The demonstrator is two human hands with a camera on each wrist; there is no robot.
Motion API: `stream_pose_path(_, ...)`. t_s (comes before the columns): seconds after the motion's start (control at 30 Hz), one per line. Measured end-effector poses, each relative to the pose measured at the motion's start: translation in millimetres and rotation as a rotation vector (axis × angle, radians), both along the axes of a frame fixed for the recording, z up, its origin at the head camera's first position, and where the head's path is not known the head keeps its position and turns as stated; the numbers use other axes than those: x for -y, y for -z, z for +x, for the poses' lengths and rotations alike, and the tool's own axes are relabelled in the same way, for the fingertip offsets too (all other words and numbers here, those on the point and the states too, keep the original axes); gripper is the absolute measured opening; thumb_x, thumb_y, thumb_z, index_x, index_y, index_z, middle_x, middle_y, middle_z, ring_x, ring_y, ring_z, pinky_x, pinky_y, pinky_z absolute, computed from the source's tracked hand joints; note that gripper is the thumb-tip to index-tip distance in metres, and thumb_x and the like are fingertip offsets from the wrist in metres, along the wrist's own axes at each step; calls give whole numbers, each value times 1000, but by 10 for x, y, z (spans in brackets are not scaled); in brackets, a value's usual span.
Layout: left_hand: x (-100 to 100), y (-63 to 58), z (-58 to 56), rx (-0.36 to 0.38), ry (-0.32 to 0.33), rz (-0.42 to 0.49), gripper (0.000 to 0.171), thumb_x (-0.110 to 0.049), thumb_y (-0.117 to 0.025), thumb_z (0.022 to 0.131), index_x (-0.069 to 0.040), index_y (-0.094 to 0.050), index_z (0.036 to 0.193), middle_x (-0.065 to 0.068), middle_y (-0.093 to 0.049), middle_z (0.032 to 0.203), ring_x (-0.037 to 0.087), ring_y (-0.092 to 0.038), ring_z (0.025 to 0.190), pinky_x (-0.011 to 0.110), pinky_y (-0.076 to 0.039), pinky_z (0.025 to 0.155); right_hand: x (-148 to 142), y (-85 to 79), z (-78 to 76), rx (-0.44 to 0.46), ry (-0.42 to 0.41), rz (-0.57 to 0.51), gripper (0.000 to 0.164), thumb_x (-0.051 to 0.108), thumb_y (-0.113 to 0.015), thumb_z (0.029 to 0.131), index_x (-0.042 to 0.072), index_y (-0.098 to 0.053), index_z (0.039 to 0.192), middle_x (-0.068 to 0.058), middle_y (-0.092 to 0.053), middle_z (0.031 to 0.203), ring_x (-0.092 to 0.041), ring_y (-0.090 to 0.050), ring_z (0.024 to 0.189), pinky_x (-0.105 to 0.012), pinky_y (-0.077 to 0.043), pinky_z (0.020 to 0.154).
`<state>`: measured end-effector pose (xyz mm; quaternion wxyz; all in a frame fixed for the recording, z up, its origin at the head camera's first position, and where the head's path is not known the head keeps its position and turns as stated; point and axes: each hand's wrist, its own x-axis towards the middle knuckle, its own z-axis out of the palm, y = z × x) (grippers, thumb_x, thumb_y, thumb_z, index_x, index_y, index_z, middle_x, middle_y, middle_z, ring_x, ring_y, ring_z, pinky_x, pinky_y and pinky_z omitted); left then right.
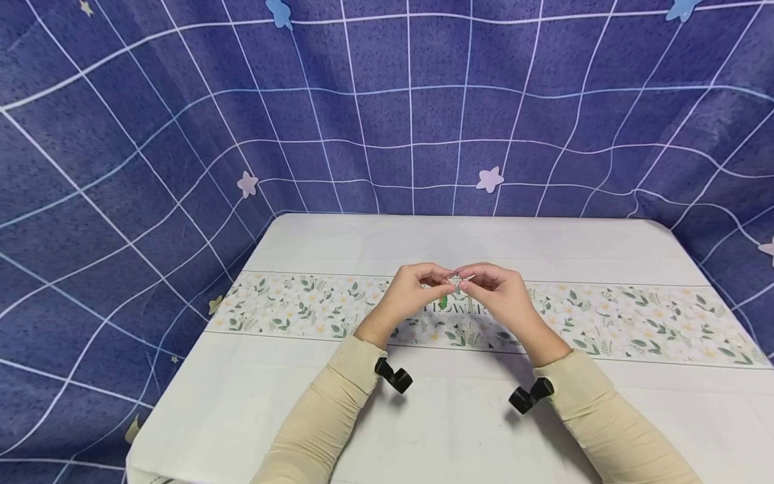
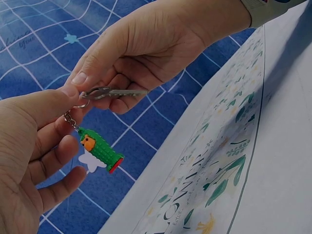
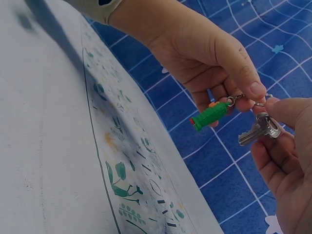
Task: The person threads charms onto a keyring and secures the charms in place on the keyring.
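Nearest us, two beige sleeves reach in over the white surface, with small black brackets at the cuffs. Beyond them, the left hand and the right hand meet above the printed floral strip, thumb tips almost together. Each pinches the thin key ring between thumb and finger, so the ring sits between the two hands, held off the surface. From it a short chain runs to a green charm, which hangs by the left hand's fingers; the key lies beside the right hand's fingers. Whether the key is threaded on the ring, we cannot make out.

We would expect everything here to be light. The ring looks like springy wire, stiff to prise apart and apt to slip from fingertips, so we would pinch it at its rim, clear of the chain. The key should be rigid and smooth; its broad head gives us the best hold. The charm looks like soft rubber or plastic, hardly fragile, but it may swing on its loose links. Farthest off hangs a blue gridded curtain with stars.
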<state>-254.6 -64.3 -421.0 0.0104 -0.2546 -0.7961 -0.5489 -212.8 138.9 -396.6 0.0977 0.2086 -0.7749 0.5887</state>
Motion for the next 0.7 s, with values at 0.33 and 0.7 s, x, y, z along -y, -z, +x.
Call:
stream_pose_path(0.33,-13,11,0,-67,-16,-41,22,-18,-80,89,-5,-77,106,2,-75,86,11,-67,75,26,-56,68,25,61,-8,-37,57,56,18,-3,-70,92,-9,-72,109,-23,-73,107,-12,-69,81,-19,-55,68)
stream_pose_path(0.7,-17,29,-9,-96,-19,-56,20,-18,-81,88,-5,-78,103,2,-76,86,9,-67,76,24,-55,66,-31,361,-198,1,107,55,18,5,-74,92,0,-76,109,-15,-74,110,-7,-70,83,-19,-56,71)
